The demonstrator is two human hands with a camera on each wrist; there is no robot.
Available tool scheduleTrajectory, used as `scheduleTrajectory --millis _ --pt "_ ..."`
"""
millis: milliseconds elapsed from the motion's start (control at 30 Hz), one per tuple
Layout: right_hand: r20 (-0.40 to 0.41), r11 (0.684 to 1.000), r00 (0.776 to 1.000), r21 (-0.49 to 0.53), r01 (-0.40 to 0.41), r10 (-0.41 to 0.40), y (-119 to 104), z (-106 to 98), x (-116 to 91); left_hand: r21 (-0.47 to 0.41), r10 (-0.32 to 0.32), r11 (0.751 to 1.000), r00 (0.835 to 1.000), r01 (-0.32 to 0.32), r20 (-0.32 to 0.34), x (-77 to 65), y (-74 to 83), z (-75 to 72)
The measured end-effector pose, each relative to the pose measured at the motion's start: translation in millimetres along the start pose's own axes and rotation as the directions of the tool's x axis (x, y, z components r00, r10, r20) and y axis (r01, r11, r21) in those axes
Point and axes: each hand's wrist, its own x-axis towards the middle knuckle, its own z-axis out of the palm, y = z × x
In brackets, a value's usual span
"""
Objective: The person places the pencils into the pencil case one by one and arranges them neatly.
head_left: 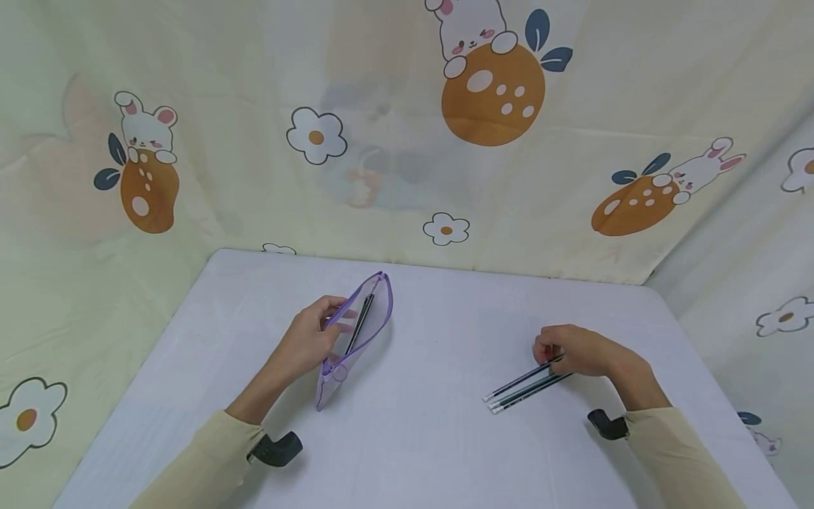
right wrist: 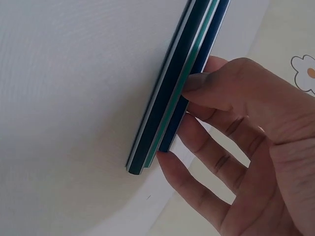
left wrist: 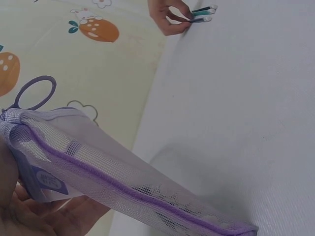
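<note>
My left hand [head_left: 316, 334] holds a mesh pencil case [head_left: 388, 311] with purple edging, its mouth spread apart and tilted up off the table. Inside it, dark pencils [head_left: 360, 324] lie lengthwise. The left wrist view shows its mesh side [left wrist: 123, 167], a purple ring [left wrist: 37, 92] at one end, and the fingers [left wrist: 74, 216] behind it. Over on the right, my right hand [head_left: 581, 350] pinches a small bundle of pencils [head_left: 528, 387] with white ends. Up close, the bundle has a dark teal pencil [right wrist: 170, 93], a green one and a blue one [right wrist: 199, 64], side by side under the thumb.
Both hands work over a table [head_left: 432, 438] covered in white cloth. Behind it hangs a cream curtain [head_left: 381, 71] printed with rabbits, orange fruit and flowers, and another curtain runs along the right side. Black wrist straps [head_left: 276, 450] jut from both sleeves.
</note>
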Motion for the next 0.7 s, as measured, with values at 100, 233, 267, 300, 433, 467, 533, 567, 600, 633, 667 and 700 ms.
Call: scheduleTrajectory --millis 100,233,267,300,433,467,533,567,600,633,667,700 --pt "-0.013 1.0 1.0 -0.019 0.007 -0.007 -0.6 -1.5 0.5 0.001 0.003 1.0 1.0 -0.003 0.002 0.1 0.7 0.0" --pt "-0.043 0.998 0.999 -0.059 0.015 -0.017 0.1 -3.6 1.6 0.002 0.003 1.0 1.0 -0.003 0.002 0.1 1.9 0.2" --pt "-0.048 0.998 0.999 -0.068 0.012 -0.015 0.1 -4.0 1.7 0.001 0.002 1.0 1.0 -0.002 0.002 0.1 2.2 0.3" --pt "-0.053 0.997 0.999 -0.08 0.009 -0.013 0.4 -4.2 1.9 0.002 0.001 1.0 1.0 -0.001 0.003 0.2 2.5 0.5" --pt "-0.08 0.992 0.997 -0.129 0.008 -0.018 -0.6 -5.0 3.3 0.003 0.002 1.0 1.0 -0.002 0.004 0.3 2.7 0.5" --pt "-0.091 0.99 0.996 -0.144 0.008 -0.022 -1.3 -5.2 3.7 0.004 0.002 1.0 1.0 -0.002 0.004 0.4 2.6 0.5" --pt "-0.117 0.985 0.992 -0.172 0.021 -0.041 -3.1 -6.3 4.7 0.004 0.002 1.0 1.0 -0.002 0.004 0.4 2.3 0.5" --pt "-0.131 0.982 0.99 -0.186 0.027 -0.052 -4.1 -6.8 5.5 0.005 0.0 1.0 1.0 0.0 0.004 0.4 2.2 0.4" --pt "-0.144 0.98 0.988 -0.197 0.032 -0.061 -5.4 -7.5 6.4 0.005 -0.001 1.0 1.0 0.001 0.004 0.4 2.0 0.3" --pt "-0.157 0.979 0.985 -0.203 0.036 -0.069 -6.6 -8.2 7.3 0.006 -0.002 1.0 1.0 0.002 0.003 0.5 1.9 0.3" --pt "-0.168 0.976 0.983 -0.212 0.041 -0.077 -7.7 -8.8 8.4 0.006 -0.003 1.0 1.0 0.003 0.003 0.5 1.9 0.3" --pt "-0.178 0.974 0.98 -0.221 0.048 -0.088 -8.7 -9.4 9.4 0.007 -0.003 1.0 1.0 0.003 0.002 0.5 1.9 0.2"
